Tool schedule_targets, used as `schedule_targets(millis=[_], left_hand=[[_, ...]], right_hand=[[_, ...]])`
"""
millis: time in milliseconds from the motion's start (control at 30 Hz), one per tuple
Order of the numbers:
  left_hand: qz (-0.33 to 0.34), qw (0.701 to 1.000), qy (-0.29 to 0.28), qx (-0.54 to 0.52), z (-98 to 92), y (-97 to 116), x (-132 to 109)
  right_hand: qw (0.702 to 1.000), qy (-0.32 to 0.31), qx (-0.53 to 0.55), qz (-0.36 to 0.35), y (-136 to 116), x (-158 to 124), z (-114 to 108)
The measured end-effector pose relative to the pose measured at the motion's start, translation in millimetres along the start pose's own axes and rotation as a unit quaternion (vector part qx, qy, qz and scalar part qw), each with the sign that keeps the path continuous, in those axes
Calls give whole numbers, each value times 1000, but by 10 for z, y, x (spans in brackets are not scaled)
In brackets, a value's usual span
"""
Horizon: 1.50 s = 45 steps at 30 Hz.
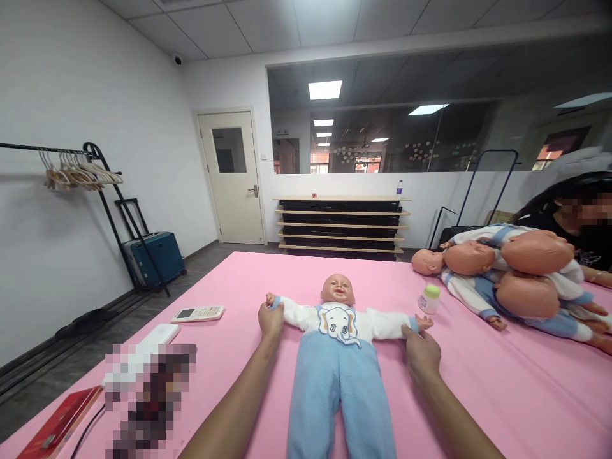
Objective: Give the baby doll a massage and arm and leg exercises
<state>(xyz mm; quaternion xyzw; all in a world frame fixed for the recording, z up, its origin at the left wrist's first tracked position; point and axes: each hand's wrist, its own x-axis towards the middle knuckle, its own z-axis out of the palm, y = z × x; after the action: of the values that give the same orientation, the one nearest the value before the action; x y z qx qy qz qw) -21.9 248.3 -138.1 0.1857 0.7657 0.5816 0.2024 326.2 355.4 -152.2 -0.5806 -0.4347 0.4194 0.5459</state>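
A baby doll (338, 331) lies on its back on the pink table (478, 389), arms spread wide. It wears a white top with an elephant print and light blue trousers. My left hand (270, 317) is closed around the doll's sleeve cuff near its wrist on the left. My right hand (419, 347) grips the other sleeve cuff, just short of the doll's small hand. A small baby bottle (429, 299) with a green cap stands right beside that doll hand.
A pile of several more dolls (511, 274) lies at the right, with another person (574, 220) behind it. A remote control (197, 313), a white box (157, 335) and a red booklet (60, 424) lie at the table's left. A hanger rack (90, 169) and suitcase (155, 257) stand by the wall.
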Motion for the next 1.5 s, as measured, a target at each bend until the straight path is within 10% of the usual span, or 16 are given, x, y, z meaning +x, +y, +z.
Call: schedule_targets(millis=[300, 533, 733, 1167, 1500], left_hand=[[273, 950, -118, 97, 359, 601, -555], [379, 863, -232, 239, 614, 588, -752], [411, 826, -265, 280, 664, 552, -800], [256, 960, -39, 107, 141, 319, -817], [96, 987, 21, 129, 78, 184, 39]], right_hand=[[936, -153, -116, -295, -509, -534, 367], [828, -220, -233, -460, -276, -614, 520], [801, -227, -259, -490, -144, -586, 535], [948, -104, -109, -282, -70, -564, 72], [988, -55, -88, -119, -298, 14, 140]])
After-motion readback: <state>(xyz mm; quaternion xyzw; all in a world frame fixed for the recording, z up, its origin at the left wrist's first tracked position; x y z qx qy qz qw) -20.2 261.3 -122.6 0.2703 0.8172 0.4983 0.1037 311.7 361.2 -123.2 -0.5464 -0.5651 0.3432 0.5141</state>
